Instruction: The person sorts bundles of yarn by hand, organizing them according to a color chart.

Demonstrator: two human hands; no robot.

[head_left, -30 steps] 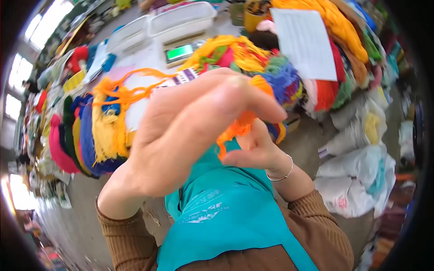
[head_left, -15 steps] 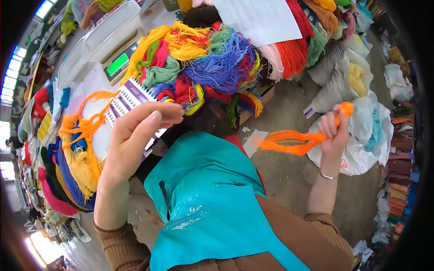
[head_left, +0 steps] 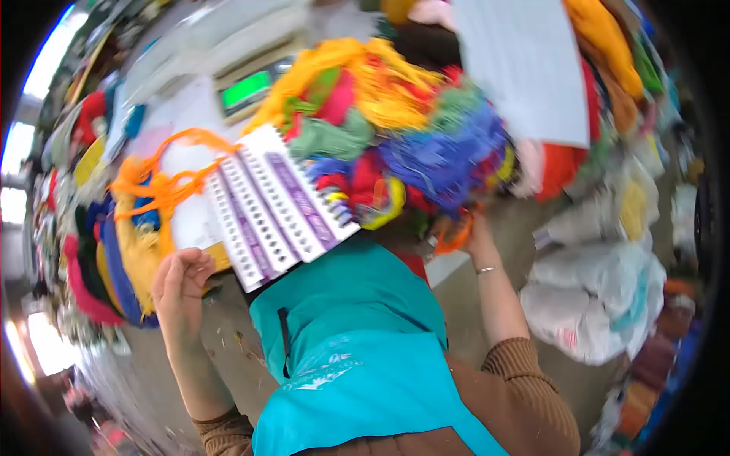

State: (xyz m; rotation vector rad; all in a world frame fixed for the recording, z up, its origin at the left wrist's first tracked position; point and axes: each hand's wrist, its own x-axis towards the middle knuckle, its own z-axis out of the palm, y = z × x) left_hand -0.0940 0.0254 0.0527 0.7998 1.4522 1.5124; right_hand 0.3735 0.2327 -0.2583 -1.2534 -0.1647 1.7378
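My left hand [head_left: 182,285] is raised beside the yellow yarn at the table's left front edge, fingers loosely curled with nothing visible in them. Orange yarn [head_left: 465,229] is in my right hand [head_left: 477,237], just below the blue part of the multicoloured yarn heap [head_left: 449,163]; the fingers are blurred and partly hidden. Between the hands a spiral-bound card booklet [head_left: 266,205] with purple strips lies at the table edge. More orange strands [head_left: 171,182] run from the booklet's upper left corner over the yellow yarn [head_left: 137,262].
A scale with a green display [head_left: 247,89] stands behind the booklet, near clear plastic trays [head_left: 213,38]. A large white sheet [head_left: 525,68] covers yarn at the upper right. White plastic bags [head_left: 593,296] lie on the floor to the right.
My right hand has moved left and towards the yarn heap with the orange yarn. My left hand has lowered away from the booklet, uncovering it. The view has shifted.
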